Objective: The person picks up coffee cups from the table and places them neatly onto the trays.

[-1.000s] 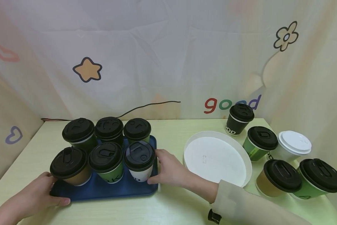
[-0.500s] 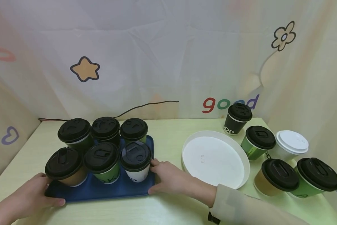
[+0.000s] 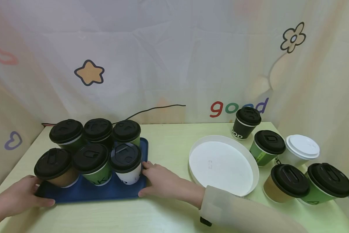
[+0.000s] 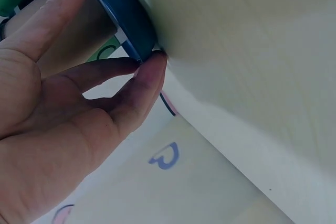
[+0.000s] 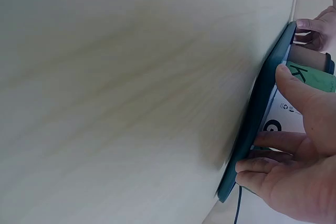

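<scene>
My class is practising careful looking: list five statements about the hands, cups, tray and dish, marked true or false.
1. The left hand and right hand hold the blue tray. True.
2. The white-lidded cup stands right of the round white dish. True.
3. The round white dish holds two cups. False: it holds none.
4. Every white cup has a white lid. False: the blue tray's white cup has a black lid.
5. The blue tray's brown cup stands upright. True.

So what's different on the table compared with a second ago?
The blue tray has moved left with its six lidded cups. The left hand and right hand went along, gripping it throughout; neither let go. The white round tray and the five cups standing near it stayed put.
</scene>
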`<action>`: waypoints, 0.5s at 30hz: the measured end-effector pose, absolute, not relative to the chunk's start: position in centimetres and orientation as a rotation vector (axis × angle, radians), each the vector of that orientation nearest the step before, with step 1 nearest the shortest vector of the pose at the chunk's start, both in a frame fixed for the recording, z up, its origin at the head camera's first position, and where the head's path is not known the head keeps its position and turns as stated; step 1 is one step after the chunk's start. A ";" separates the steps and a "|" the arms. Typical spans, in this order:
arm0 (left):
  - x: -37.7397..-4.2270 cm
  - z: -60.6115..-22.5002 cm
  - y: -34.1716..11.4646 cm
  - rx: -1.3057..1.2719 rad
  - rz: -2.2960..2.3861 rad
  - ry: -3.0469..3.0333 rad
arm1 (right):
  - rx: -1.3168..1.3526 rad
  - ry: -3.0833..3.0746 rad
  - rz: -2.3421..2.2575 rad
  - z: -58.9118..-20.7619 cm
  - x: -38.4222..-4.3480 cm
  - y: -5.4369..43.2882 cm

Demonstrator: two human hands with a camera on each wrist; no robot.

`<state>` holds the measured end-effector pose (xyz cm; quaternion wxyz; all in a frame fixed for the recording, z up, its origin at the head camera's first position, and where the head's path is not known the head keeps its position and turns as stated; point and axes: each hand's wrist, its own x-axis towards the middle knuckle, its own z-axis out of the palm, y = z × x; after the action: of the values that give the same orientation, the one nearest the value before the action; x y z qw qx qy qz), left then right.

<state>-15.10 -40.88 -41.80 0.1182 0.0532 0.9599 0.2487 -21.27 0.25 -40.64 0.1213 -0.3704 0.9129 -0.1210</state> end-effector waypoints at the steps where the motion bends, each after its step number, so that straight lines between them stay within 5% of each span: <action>1: -15.2 -41.9 -41.2 0.143 0.732 2.801 | -1.087 2.668 -0.345 -40.7 -21.4 -0.1; 15: -14.4 -43.1 -41.6 0.048 0.502 2.956 | -1.045 2.799 -0.083 -40.3 -20.3 0.3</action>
<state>-14.40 -41.57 -43.08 0.0715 0.0161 0.9832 0.1671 -20.26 0.34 -40.29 0.0763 -0.3486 0.9337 -0.0278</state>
